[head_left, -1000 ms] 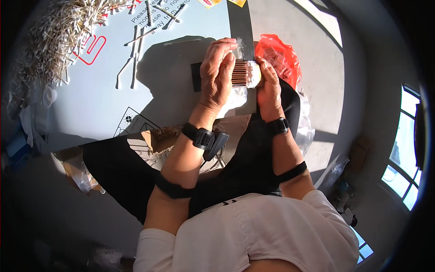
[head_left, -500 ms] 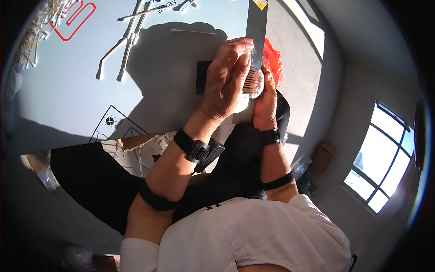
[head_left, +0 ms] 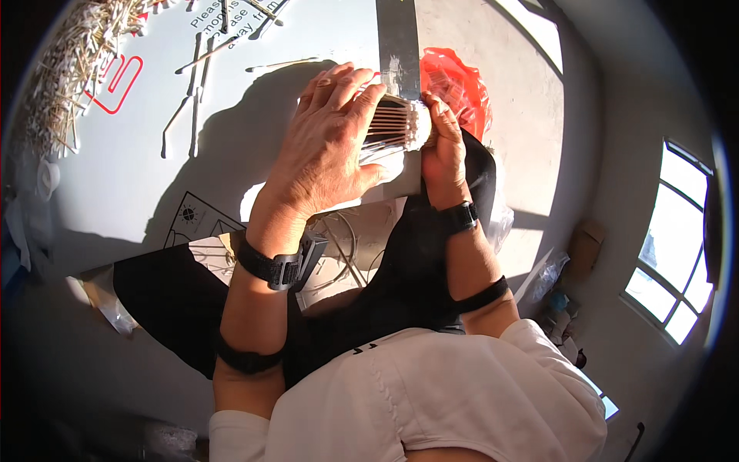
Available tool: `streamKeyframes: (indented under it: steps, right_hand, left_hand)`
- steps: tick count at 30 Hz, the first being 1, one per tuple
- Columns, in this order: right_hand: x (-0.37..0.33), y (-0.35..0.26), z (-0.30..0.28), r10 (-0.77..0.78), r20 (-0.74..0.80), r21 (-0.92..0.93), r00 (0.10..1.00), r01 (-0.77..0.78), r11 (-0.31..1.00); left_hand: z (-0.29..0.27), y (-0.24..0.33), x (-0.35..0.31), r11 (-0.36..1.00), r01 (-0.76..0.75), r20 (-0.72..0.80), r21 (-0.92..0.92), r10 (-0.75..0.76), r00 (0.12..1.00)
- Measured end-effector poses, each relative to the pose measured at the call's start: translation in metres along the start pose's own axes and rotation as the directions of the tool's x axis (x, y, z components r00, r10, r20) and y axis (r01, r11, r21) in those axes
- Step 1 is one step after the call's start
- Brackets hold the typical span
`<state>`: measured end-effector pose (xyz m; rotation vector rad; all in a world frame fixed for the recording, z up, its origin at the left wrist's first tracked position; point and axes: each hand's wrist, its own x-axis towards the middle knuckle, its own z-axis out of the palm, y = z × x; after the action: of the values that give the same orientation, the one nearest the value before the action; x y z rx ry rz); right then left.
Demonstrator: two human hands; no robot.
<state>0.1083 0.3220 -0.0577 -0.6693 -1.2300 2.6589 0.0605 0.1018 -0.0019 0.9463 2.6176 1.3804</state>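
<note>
A bundle of brown-stemmed cotton swabs [head_left: 391,127] lies sideways between my hands, its white tips facing right. My left hand [head_left: 323,142] cups the bundle's left end, thumb below and fingers bent over the top, hiding that end. At the tipped end, the fingers and thumb of my right hand [head_left: 445,142] press against the white heads. Something white [head_left: 389,165] shows beneath the bundle beside my left thumb; its kind is unclear.
A large heap of cotton swabs [head_left: 73,85] sits at the far left of the white printed board [head_left: 123,181]. Several loose swabs [head_left: 202,85] lie across its middle. A grey strip [head_left: 399,50] runs along its right edge, beside a red plastic bag [head_left: 466,88].
My left hand has moved left and spread over the bundle's end, so more swab stems show. The view has shifted, bringing more of the heap and the red bag into sight.
</note>
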Motion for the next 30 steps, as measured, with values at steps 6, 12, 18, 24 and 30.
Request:
streamKeyframes:
  steps: [6,12,18,24,30]
  right_hand:
    - [-0.001,0.002,0.004,-0.004,0.019,0.015,1.0,0.003,1.0]
    - [-0.001,0.001,0.013,0.022,-0.067,0.085,0.998,-0.016,0.996]
    - [-0.002,0.001,0.018,0.027,-0.084,0.12,0.996,-0.017,0.993]
    - [0.003,0.005,0.008,0.041,0.03,0.137,0.999,-0.045,0.99]
    - [-0.001,0.003,0.012,0.035,-0.002,0.16,0.999,-0.034,0.986]
  left_hand:
    - [0.015,0.005,-0.003,0.983,-0.076,0.003,0.165,0.076,0.997]
    - [0.017,0.008,0.001,0.985,-0.089,-0.004,0.148,0.091,0.996]
    - [0.015,0.02,0.0,0.978,-0.098,0.019,0.183,0.096,0.995]
    - [0.019,0.011,-0.002,0.973,-0.087,0.079,0.214,0.071,0.994]
    - [0.034,0.018,-0.001,0.995,-0.058,-0.104,0.078,0.066,0.992]
